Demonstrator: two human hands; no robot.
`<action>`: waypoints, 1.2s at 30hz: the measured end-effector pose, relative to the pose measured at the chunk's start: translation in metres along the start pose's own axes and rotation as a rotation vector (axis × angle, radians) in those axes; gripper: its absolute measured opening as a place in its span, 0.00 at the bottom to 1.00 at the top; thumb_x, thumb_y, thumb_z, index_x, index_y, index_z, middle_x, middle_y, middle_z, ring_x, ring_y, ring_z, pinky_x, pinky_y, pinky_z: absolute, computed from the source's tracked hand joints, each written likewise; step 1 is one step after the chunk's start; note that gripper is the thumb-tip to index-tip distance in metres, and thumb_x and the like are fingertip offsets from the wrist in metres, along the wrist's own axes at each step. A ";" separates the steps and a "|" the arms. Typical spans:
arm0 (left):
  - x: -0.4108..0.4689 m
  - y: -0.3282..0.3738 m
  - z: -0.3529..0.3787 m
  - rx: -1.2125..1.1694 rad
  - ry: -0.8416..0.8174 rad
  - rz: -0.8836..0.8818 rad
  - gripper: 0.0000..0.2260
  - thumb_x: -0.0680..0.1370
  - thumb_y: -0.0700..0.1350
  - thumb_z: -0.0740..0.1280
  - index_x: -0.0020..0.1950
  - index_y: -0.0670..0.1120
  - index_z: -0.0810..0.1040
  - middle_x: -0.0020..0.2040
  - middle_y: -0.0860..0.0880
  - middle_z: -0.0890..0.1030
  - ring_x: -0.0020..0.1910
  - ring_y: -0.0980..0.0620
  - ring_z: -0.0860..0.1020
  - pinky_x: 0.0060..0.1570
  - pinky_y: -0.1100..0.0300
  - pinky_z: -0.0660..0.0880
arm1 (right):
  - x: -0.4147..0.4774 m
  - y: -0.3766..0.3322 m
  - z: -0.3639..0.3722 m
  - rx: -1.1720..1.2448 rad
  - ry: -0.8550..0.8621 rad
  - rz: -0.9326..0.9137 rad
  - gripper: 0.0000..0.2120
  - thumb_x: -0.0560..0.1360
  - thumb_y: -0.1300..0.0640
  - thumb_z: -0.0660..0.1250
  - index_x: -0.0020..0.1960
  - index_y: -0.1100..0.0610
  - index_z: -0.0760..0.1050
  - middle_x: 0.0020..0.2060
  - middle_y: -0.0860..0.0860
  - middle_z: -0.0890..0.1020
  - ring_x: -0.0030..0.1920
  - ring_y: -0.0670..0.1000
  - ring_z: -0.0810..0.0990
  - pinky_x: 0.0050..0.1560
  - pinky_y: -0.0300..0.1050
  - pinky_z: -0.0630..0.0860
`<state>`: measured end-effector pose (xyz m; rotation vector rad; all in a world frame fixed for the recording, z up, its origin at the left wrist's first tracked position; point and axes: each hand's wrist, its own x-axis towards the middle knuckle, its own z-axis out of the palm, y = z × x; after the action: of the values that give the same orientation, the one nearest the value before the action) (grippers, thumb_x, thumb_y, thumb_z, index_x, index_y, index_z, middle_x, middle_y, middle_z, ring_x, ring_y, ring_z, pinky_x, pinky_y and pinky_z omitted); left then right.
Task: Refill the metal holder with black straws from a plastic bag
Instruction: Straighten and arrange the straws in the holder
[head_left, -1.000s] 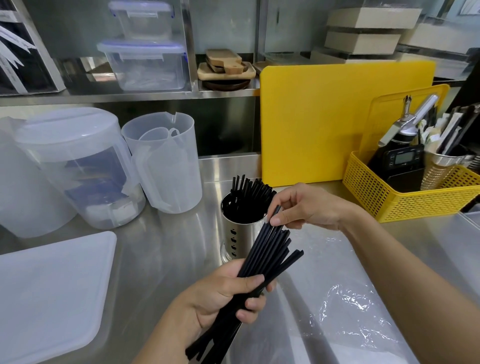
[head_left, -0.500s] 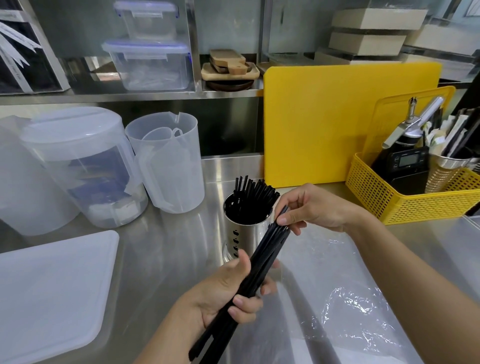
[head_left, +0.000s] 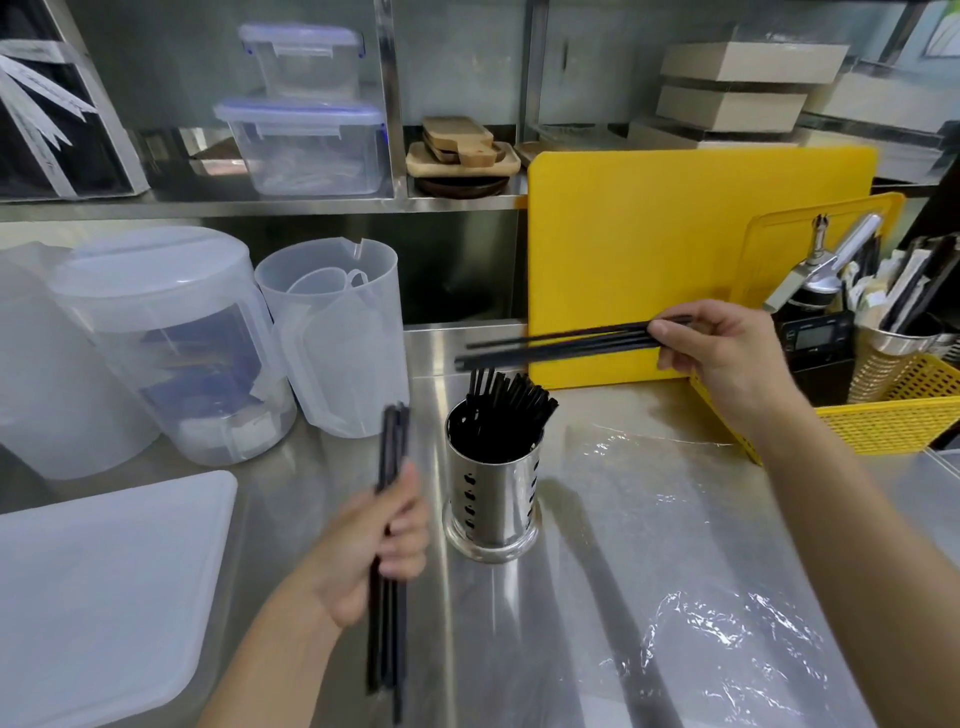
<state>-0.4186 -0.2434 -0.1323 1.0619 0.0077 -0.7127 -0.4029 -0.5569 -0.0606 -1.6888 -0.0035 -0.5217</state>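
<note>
While the refill is only partly done, these lines go from the largest thing to the smallest.

Worktop (head_left: 649, 545): steel, shiny; it carries the holder in the middle, clear plastic jugs at the left and a yellow basket (head_left: 893, 421) at the right.

Cutting board (head_left: 675, 249): yellow, standing upright behind the holder, against the shelf.

Plastic bag (head_left: 727, 639): clear, lying flat and crumpled on the worktop to the right of the holder; I see no straws inside it, so it looks emptied.

Metal holder (head_left: 492, 506): upright steel cylinder with punched holes; many black straws already stand in it and lean to the right side, and the left part of its mouth looks free.

Right hand (head_left: 727, 358): clenched on a small bundle of straws (head_left: 561, 345), held almost horizontal, the free ends pointing left, above the holder and not touching it.

Left hand (head_left: 374, 540): closed around a second bundle (head_left: 387, 545), held nearly upright just beside the holder, on its left.

Progress: in my judgement well advanced; a good part is in the holder.

Left to do: both bundles are not yet inside; each must be turned end-down and lowered into the free part.
</note>
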 end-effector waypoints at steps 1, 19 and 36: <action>0.004 0.006 0.005 -0.085 0.076 0.044 0.23 0.60 0.59 0.76 0.30 0.48 0.65 0.24 0.54 0.63 0.17 0.61 0.60 0.14 0.70 0.58 | -0.005 0.002 0.011 0.009 0.083 -0.037 0.09 0.64 0.55 0.75 0.39 0.58 0.79 0.20 0.48 0.79 0.22 0.44 0.71 0.26 0.35 0.67; 0.058 0.036 0.039 -0.596 0.362 0.341 0.07 0.76 0.42 0.65 0.39 0.41 0.72 0.29 0.49 0.72 0.25 0.57 0.73 0.30 0.61 0.78 | -0.105 0.041 0.123 -0.073 -0.140 -0.184 0.06 0.68 0.61 0.70 0.43 0.54 0.83 0.36 0.51 0.82 0.35 0.46 0.77 0.38 0.34 0.72; 0.042 0.011 0.086 -0.127 0.220 0.586 0.11 0.75 0.45 0.66 0.38 0.45 0.66 0.23 0.53 0.65 0.20 0.56 0.63 0.20 0.64 0.64 | -0.104 0.013 0.145 0.442 0.258 0.399 0.14 0.77 0.51 0.61 0.46 0.60 0.79 0.39 0.52 0.82 0.40 0.48 0.79 0.41 0.41 0.73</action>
<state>-0.4077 -0.3310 -0.0947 0.9503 -0.0655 -0.0638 -0.4434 -0.3936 -0.1215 -1.1424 0.3725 -0.3967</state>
